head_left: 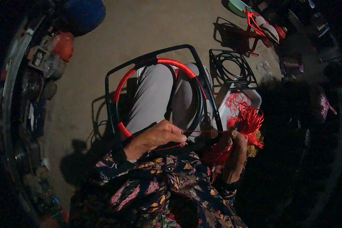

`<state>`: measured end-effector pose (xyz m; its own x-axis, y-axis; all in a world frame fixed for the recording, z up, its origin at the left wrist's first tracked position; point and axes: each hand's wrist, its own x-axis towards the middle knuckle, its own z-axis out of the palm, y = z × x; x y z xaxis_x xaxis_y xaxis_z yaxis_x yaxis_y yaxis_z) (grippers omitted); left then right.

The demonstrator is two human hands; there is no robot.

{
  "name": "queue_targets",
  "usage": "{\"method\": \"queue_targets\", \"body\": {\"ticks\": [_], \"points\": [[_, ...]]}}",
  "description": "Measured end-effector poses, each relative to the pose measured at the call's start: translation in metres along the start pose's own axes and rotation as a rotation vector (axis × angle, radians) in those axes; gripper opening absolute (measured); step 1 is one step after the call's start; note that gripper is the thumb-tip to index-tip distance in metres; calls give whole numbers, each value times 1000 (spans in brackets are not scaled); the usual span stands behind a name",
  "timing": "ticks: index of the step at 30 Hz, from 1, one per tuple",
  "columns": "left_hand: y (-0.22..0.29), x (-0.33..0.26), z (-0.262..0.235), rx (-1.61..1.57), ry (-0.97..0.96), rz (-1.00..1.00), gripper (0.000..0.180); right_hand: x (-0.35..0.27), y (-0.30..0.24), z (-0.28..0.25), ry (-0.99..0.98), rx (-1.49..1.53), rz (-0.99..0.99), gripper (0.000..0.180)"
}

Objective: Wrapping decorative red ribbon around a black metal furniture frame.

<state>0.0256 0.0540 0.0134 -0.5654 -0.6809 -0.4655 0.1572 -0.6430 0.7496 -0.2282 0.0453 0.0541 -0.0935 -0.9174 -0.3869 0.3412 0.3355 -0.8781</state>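
Red cord (201, 132) runs taut between the left hand (161, 135), fingers pinched on it beside the ring (155, 62), and the right hand (231, 138), closed on the bundle (249, 121). Wrapping looks partway done; the next turn likely needs steady tension.

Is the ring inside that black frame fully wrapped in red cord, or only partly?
Partly wrapped. The ring shows red cord along its top and left, while its right side is bare black.

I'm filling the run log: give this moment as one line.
left hand: pinches taut red cord | right hand: grips red cord bundle | black frame: ring partly wrapped red
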Motion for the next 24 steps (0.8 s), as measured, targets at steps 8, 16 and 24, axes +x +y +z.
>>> {"method": "queue_targets", "body": {"ticks": [8, 16, 24], "points": [[-28, 11, 23, 302, 405, 500, 26, -30, -15, 16, -19, -175, -36, 31], [2, 26, 2, -58, 470, 440, 19, -16, 11, 26, -188, -193, 6, 46], [3, 25, -14, -284, 290, 274, 18, -12, 14, -7, 13, -365, 18, 54]]}}
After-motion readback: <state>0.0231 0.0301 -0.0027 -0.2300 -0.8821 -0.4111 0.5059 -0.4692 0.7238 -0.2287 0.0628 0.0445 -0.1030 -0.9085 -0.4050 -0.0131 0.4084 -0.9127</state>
